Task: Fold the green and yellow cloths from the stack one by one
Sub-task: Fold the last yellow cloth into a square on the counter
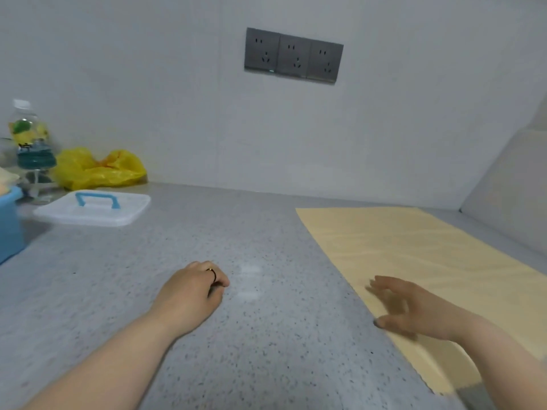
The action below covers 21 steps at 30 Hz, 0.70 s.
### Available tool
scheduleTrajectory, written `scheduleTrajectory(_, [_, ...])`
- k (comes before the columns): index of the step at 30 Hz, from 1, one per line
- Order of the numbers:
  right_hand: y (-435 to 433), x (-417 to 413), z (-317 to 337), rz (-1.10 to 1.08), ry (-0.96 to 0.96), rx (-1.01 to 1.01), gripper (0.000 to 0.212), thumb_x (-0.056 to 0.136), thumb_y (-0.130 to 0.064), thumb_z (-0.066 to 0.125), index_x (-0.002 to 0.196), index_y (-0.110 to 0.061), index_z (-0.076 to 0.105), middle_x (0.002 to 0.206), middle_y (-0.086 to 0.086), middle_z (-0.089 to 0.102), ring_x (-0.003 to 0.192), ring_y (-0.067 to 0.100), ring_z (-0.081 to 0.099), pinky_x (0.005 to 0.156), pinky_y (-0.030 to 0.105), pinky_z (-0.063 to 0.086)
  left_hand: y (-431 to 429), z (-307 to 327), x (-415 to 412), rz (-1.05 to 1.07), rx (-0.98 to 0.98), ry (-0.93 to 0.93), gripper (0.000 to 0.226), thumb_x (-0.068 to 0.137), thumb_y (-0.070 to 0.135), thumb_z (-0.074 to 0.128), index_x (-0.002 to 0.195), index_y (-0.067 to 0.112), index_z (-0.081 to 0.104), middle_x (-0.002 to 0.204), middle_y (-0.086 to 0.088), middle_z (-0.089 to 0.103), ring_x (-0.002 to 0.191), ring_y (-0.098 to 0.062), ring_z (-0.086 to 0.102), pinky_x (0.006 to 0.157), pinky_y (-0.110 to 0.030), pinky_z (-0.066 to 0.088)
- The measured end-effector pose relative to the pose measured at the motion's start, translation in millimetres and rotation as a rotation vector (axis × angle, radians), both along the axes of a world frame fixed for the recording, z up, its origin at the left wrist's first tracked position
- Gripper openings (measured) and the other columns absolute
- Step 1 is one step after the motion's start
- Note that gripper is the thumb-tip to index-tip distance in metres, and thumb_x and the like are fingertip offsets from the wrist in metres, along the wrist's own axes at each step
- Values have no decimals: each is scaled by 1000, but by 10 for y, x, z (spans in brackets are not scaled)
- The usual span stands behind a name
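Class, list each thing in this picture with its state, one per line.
yellow cloth: spread flat, unfolded
left hand: fingers curled, holding nothing
right hand: open, over the cloth's edge
white lid: lying flat, handle up
water bottle: upright, capped
yellow plastic bag: crumpled
wall sockets: nothing plugged in

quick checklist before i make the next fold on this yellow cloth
1. Yellow cloth lies flat on the counter: ok.
2. Right hand over the cloth's near left edge, fingers spread, nothing pinched: not ok.
3. Left hand curled on bare counter, off the cloth, holding nothing: not ok.
4. Lid and blue bin well apart from the cloth: ok.
5. Cloth's right edge and near corner run out of view: cannot tell.
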State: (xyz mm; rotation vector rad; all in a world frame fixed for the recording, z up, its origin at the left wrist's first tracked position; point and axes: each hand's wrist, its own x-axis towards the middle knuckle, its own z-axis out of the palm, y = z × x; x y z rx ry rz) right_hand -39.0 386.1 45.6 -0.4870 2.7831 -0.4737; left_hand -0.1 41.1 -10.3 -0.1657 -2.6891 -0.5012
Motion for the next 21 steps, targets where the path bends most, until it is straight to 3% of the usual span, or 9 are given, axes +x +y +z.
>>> scheduleTrajectory(9, [-617,-156,-285,39,119,35,61,95,-44,39,146,-21,18,156,-1,6,144,15,4,114,26,6,45,36,55,-63,80,16,18,91,34,50,106,30,60,103,20,52,94,3,39,77,-11,29])
scheduleTrajectory(14, [-1459,-205,-374,134,189,3,62,96,-45,34,147,-17,13,156,3,9,144,19,7,114,27,7,126,126,197,-175,195,-18,16,82,42,60,97,42,52,98,37,40,93,16,38,78,4,27])
scheduleTrajectory(18, [-1895,-232,-353,175,168,-130,58,97,-35,37,146,-13,17,154,7,18,142,19,17,113,27,13,148,153,253,-255,213,-98,34,63,64,62,91,49,49,104,38,41,99,19,39,83,2,27])
scheduleTrajectory(21, [-1932,-235,-316,172,74,-308,57,95,-28,44,145,-12,22,152,7,25,139,18,24,111,23,18,139,116,231,-267,108,-182,53,64,65,61,112,46,51,111,38,36,106,17,36,89,-1,25])
